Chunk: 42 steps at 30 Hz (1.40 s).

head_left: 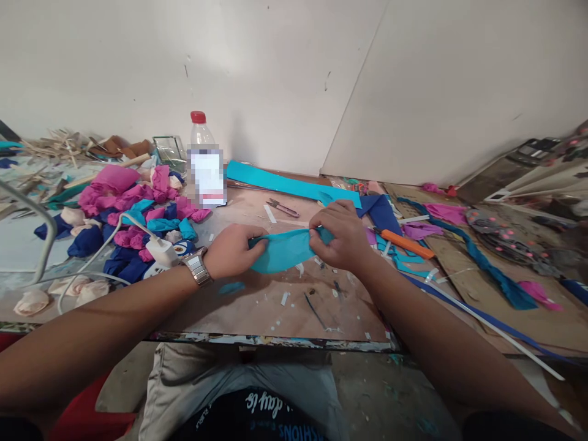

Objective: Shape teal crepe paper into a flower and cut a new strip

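Observation:
A turquoise fabric strip (285, 250) is stretched between my two hands, just above the worktable (271, 321). My left hand (234, 248), with a metal watch at the wrist, pinches its left end between thumb and fingers. At the other end, my right hand (340, 236) grips the cloth with curled fingers. Beyond my hands lie thread snips (282, 207) and a long flat turquoise strip (289, 184). Knotted bundles of pink, blue and turquoise cloth (138, 208) are heaped left of my left hand.
A red-capped bottle (198, 125) stands at the back behind an upright phone (209, 174). A white charger plug (160, 250) with its cable lies near my left wrist. To the right are an orange cutter (407, 244), a thin white stick (496, 327) and a dark blue strip (487, 269).

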Available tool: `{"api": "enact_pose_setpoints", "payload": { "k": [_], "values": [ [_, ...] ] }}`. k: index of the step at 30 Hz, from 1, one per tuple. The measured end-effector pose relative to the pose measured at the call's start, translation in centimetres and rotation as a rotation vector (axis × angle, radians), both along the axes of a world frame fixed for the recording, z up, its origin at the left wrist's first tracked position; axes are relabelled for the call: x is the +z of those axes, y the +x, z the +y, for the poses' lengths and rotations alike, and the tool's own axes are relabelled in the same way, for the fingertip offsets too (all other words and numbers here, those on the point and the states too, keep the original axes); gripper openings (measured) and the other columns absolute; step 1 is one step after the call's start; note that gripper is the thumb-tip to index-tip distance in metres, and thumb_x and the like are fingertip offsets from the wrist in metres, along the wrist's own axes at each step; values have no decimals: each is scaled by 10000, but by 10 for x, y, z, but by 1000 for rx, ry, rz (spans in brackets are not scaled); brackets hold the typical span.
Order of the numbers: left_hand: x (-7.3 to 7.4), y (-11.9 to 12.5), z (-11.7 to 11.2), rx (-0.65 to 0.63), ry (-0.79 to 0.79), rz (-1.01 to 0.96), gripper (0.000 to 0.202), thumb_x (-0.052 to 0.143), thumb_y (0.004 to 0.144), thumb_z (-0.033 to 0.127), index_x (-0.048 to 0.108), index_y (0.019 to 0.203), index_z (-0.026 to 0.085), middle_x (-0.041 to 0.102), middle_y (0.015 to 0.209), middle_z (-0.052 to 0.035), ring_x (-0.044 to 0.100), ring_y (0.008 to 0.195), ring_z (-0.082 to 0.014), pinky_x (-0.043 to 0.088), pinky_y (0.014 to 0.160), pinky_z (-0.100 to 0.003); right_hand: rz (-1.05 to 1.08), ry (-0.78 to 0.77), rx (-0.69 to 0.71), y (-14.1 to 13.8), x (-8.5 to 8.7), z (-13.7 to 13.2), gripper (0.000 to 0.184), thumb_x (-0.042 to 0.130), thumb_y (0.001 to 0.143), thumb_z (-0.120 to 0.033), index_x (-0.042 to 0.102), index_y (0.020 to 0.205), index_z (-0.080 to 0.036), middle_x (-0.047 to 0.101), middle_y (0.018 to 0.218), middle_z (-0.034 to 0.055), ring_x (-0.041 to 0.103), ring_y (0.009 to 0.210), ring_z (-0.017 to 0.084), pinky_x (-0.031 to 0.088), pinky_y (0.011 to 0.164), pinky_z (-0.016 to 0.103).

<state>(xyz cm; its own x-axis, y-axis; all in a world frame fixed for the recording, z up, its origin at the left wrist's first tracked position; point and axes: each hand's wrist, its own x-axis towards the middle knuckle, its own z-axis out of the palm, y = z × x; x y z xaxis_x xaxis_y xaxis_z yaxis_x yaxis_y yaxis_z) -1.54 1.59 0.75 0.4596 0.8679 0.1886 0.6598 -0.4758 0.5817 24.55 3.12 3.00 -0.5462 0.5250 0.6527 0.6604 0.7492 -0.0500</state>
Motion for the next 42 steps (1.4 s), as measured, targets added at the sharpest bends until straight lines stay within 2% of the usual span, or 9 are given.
{"api": "enact_pose_setpoints", "payload": {
  "k": [11, 16, 19, 29, 32, 34, 36, 38, 42],
  "values": [
    [1, -1, 2, 106, 90, 122, 452, 463, 856, 168, 788, 1167, 214, 812, 1045, -75, 730, 896, -268, 484, 748, -339, -20, 0, -68, 4, -6, 7, 87, 556, 830, -188, 534, 755, -227, 666, 695, 23, 545, 681, 217, 344, 822, 427],
    [-2, 0, -1, 45, 121, 115, 412, 493, 956, 311, 752, 1266, 230, 791, 1181, -74, 739, 1036, -285, 526, 885, -372, -20, -19, -16, 1, -8, 4, 68, 555, 821, -186, 538, 768, -225, 670, 708, 13, 550, 681, 208, 342, 837, 426],
    [-5, 1, -1, 22, 129, 97, 411, 471, 1009, 395, 760, 1256, 239, 788, 1195, -75, 744, 1057, -281, 532, 897, -372, -44, -62, 4, -2, -10, 2, 54, 560, 823, -195, 544, 781, -225, 679, 735, 13, 569, 710, 209, 340, 871, 431],
    [-7, -1, 3, 50, 201, 50, 401, 463, 1016, 251, 720, 1325, 248, 782, 1207, -81, 747, 1048, -265, 556, 889, -378, 32, -100, -59, 1, -14, 7, 38, 570, 811, -213, 568, 777, -227, 692, 749, 21, 598, 741, 229, 354, 907, 445],
    [-5, 0, 1, 60, 214, 32, 457, 452, 988, 211, 672, 1387, 243, 751, 1288, -62, 725, 1111, -253, 555, 933, -373, 51, -102, -72, 1, -14, 8, 55, 557, 823, -221, 563, 768, -227, 690, 745, 24, 601, 748, 231, 351, 898, 442],
    [-3, 0, -1, 60, 204, 28, 472, 492, 967, 252, 645, 1413, 228, 733, 1323, -65, 704, 1156, -264, 540, 982, -388, 50, -97, -54, 1, -13, 7, 55, 551, 823, -217, 562, 770, -227, 684, 738, 21, 593, 742, 227, 346, 892, 437],
    [0, 0, -3, 36, 160, 11, 442, 509, 975, 335, 677, 1363, 209, 754, 1271, -73, 706, 1131, -270, 527, 985, -393, 30, -95, -14, -1, -13, 5, 50, 553, 820, -214, 560, 772, -225, 672, 720, 12, 577, 718, 217, 334, 884, 432],
    [3, 0, -4, -3, 99, -15, 407, 469, 1006, 398, 746, 1229, 200, 792, 1133, -70, 724, 1011, -250, 526, 913, -369, -4, -110, 24, -3, -12, 2, 59, 549, 833, -213, 559, 776, -222, 663, 711, 6, 562, 699, 206, 318, 877, 430],
    [5, 0, -2, -55, 24, -51, 364, 464, 1006, 368, 782, 1026, 192, 791, 922, -48, 691, 812, -197, 480, 763, -315, -35, -129, 53, -6, -12, -3, 63, 538, 851, -222, 562, 793, -222, 654, 721, 6, 551, 709, 203, 297, 880, 431]
  ]
}}
